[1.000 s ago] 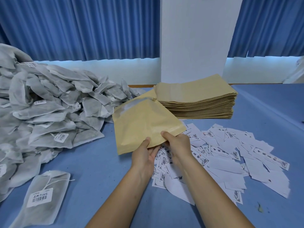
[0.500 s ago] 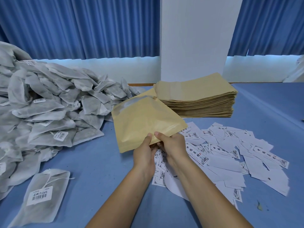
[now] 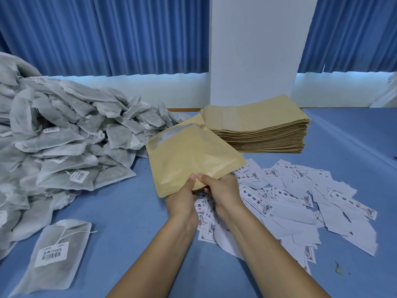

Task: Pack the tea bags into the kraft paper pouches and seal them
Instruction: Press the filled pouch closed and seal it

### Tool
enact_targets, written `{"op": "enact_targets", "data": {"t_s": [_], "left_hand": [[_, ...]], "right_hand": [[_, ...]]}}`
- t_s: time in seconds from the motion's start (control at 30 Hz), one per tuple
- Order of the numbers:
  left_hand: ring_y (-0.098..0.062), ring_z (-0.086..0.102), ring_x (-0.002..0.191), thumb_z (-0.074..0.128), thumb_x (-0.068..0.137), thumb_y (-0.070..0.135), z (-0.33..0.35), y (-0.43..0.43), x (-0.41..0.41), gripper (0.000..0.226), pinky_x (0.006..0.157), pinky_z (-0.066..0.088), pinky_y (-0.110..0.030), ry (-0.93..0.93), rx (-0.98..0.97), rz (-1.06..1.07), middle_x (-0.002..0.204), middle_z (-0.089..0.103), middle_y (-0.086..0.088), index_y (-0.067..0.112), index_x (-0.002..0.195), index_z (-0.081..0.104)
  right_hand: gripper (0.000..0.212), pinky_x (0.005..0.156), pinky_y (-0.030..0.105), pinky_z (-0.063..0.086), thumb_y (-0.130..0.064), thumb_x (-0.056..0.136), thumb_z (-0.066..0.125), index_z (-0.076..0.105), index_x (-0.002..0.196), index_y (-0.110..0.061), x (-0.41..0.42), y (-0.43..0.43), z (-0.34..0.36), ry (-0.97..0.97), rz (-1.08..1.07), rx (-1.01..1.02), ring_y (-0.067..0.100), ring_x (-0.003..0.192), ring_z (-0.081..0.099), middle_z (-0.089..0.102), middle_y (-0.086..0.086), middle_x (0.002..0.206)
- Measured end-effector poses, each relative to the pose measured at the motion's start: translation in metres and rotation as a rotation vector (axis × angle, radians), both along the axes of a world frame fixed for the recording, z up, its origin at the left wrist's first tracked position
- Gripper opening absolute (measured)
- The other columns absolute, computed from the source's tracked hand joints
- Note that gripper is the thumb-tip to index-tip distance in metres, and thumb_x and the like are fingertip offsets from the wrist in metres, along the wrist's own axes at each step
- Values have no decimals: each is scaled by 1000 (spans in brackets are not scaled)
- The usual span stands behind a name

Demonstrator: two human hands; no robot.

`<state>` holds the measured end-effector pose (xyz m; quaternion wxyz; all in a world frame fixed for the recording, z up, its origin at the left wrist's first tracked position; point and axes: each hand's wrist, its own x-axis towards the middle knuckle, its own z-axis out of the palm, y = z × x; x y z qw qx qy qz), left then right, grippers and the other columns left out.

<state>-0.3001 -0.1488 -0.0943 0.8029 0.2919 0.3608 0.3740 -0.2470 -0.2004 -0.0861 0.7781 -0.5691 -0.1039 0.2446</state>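
Note:
I hold a kraft paper pouch (image 3: 191,155) above the blue table, tilted with its clear window strip toward the far left. My left hand (image 3: 182,198) and my right hand (image 3: 221,192) both pinch its near edge, thumbs on top and close together. A big heap of grey tea bags (image 3: 64,134) fills the left side. One tea bag with a barcode label (image 3: 55,252) lies alone at the near left. A stack of flat kraft pouches (image 3: 257,125) sits behind the held pouch.
Several white printed labels (image 3: 300,201) lie scattered over the table on the right, partly under my hands. A white pillar (image 3: 253,50) and blue curtains (image 3: 103,35) stand beyond the table's far edge. Bare blue tabletop (image 3: 120,211) lies between the heap and my arms.
My two hands have slid together along the pouch's near edge; the thumbs now almost touch. The pouch has stayed nearly in place.

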Motion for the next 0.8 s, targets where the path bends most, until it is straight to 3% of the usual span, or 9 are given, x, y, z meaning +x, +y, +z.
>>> {"op": "enact_targets", "data": {"t_s": [0.1, 0.17, 0.3, 0.4, 0.47, 0.57, 0.7, 0.8], "left_hand": [[-14, 61, 78, 66, 87, 5, 5, 3, -3, 41, 53, 47, -18, -37, 17, -16, 121, 65, -11, 2, 127, 56], [-15, 60, 81, 62, 92, 11, 6, 6, -7, 35, 58, 45, -19, -46, 27, -16, 119, 65, -9, 5, 126, 56], [-14, 58, 68, 58, 94, 9, 2, 14, -21, 11, 53, 47, -17, 23, 73, 9, 90, 64, -4, 6, 105, 60], [-14, 60, 68, 63, 90, 7, 0, 15, -25, 4, 55, 48, -16, 107, 143, 12, 82, 64, -3, 5, 93, 62], [-18, 62, 74, 64, 90, 9, 0, 13, -25, 9, 60, 49, -19, 125, 177, 23, 88, 67, -5, 4, 97, 64], [-23, 64, 86, 65, 90, 8, 0, 11, -24, 10, 66, 49, -23, 123, 192, 50, 97, 69, -11, 3, 99, 65], [-15, 68, 78, 67, 88, 10, 2, 9, -27, 14, 66, 53, -20, -2, 69, 28, 98, 69, -10, 2, 99, 64], [-21, 69, 85, 64, 90, 8, 4, 9, -27, 21, 72, 57, -26, -16, 76, -19, 101, 69, -15, -6, 106, 62]], "right_hand": [[8, 52, 23, 51, 2, 79, 70, 66, 77, -5, 1, 1, -1, 31, 48, 23, 13, 50, 56, 66, 4, 66], [7, 53, 19, 48, 0, 79, 71, 67, 82, -5, 3, 1, -1, -10, 107, -18, 12, 55, 57, 67, 5, 71], [12, 54, 22, 43, 0, 79, 70, 65, 70, -7, 12, 2, -3, -42, 3, -87, 13, 53, 51, 64, 8, 69], [10, 57, 23, 45, 0, 81, 67, 64, 76, -7, 12, 3, -4, 2, 60, -43, 17, 58, 53, 63, 9, 74], [8, 57, 22, 48, -1, 80, 70, 65, 77, -6, 6, 5, -4, -10, 128, -50, 16, 56, 54, 63, 7, 71], [21, 59, 27, 49, -1, 76, 74, 57, 64, -6, 3, 8, -4, -16, 70, -83, 18, 53, 51, 58, 6, 58], [12, 65, 31, 46, 4, 76, 71, 61, 80, -2, 1, 9, -2, 57, 46, -27, 25, 67, 52, 61, 16, 79], [9, 63, 29, 48, 4, 80, 67, 63, 83, -4, 1, 9, -2, 81, 27, 18, 25, 72, 56, 65, 12, 82]]}}
